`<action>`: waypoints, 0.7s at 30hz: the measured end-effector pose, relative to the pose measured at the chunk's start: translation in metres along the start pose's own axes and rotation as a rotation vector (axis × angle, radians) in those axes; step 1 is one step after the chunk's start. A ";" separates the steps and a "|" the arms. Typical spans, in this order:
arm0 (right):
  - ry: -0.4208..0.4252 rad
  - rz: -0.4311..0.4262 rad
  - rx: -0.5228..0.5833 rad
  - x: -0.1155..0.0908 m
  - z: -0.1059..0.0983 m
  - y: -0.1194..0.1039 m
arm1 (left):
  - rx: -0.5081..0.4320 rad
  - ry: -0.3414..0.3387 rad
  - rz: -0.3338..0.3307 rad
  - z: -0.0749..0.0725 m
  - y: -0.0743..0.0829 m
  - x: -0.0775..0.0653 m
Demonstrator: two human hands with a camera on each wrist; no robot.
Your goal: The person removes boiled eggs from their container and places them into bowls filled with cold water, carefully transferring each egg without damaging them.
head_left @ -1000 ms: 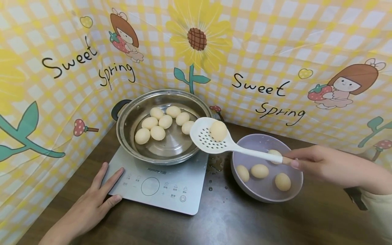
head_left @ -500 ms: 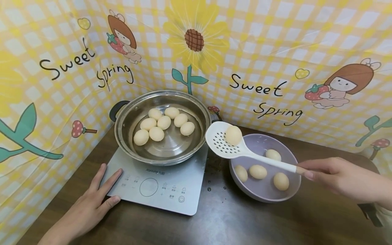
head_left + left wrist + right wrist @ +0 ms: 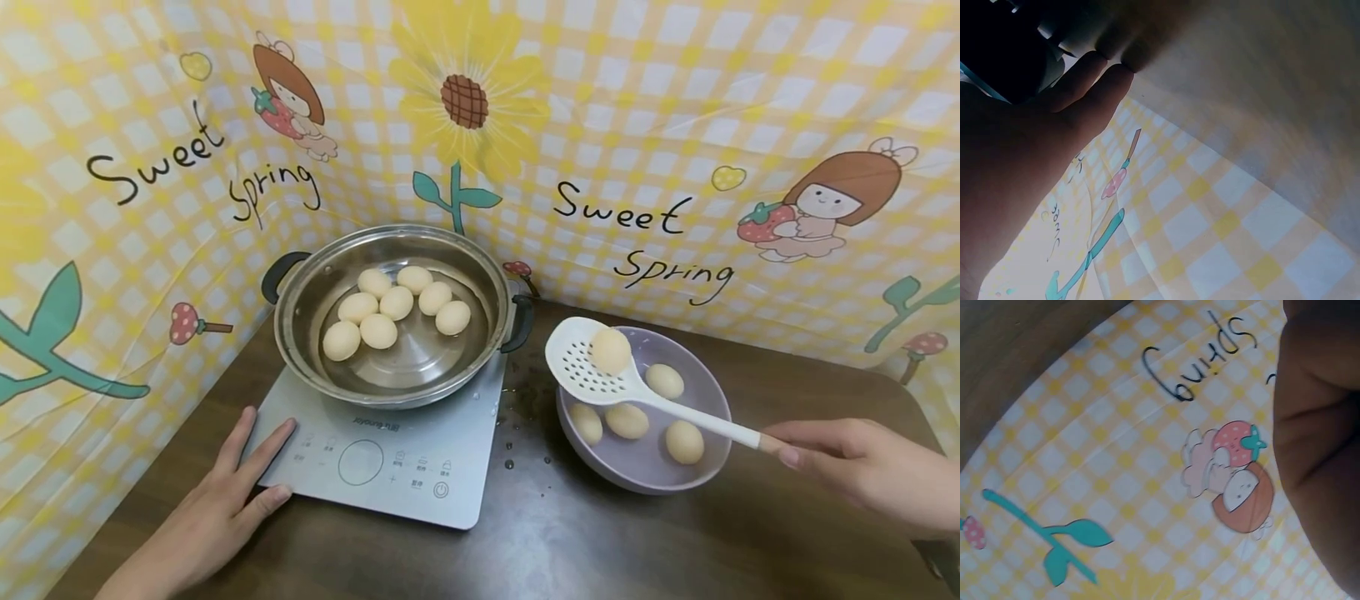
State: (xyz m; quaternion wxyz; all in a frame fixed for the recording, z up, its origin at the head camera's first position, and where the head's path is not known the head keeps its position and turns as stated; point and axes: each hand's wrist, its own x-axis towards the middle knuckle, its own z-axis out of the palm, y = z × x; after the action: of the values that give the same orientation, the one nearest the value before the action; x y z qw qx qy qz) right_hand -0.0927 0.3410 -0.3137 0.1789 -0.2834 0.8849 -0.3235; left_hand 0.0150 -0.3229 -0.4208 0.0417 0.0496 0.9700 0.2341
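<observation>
In the head view my right hand [image 3: 862, 471] grips the wooden end of a white slotted skimmer [image 3: 592, 379]. One egg [image 3: 611, 350] lies on the skimmer's head, which hangs over the left side of a purple bowl [image 3: 645, 479]. Several eggs rest inside that bowl. My left hand [image 3: 206, 508] lies with fingers spread at the left edge of an induction cooker [image 3: 450, 433], touching it. A steel pot [image 3: 405, 396] stands on the cooker, with several eggs [image 3: 378, 331] in shallow water. The right wrist view shows only part of my hand, not the skimmer.
Water drops [image 3: 510, 464] dot the dark wooden table [image 3: 525, 550] between cooker and bowl. Black handles [image 3: 517, 323] stick out from both sides of the pot. A yellow checked cloth [image 3: 600, 100] covers the walls behind and to the left.
The skimmer with its egg has moved right, away from the pot's edge to over the bowl, along with my right hand. My left hand stays at the cooker.
</observation>
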 end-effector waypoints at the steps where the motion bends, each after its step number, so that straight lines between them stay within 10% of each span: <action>1: -0.001 0.012 0.023 -0.003 0.001 0.004 | 0.001 -0.001 0.001 0.000 0.000 0.000; 21: 0.140 0.205 -0.300 -0.026 0.022 0.028 | 0.004 0.007 0.005 0.002 -0.001 0.000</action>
State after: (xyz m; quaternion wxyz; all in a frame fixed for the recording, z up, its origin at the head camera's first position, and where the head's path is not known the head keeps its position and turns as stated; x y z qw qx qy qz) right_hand -0.0729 0.3644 -0.3450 0.1050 -0.1919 0.9577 -0.1871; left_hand 0.0151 -0.3229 -0.4225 0.0378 0.0512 0.9705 0.2327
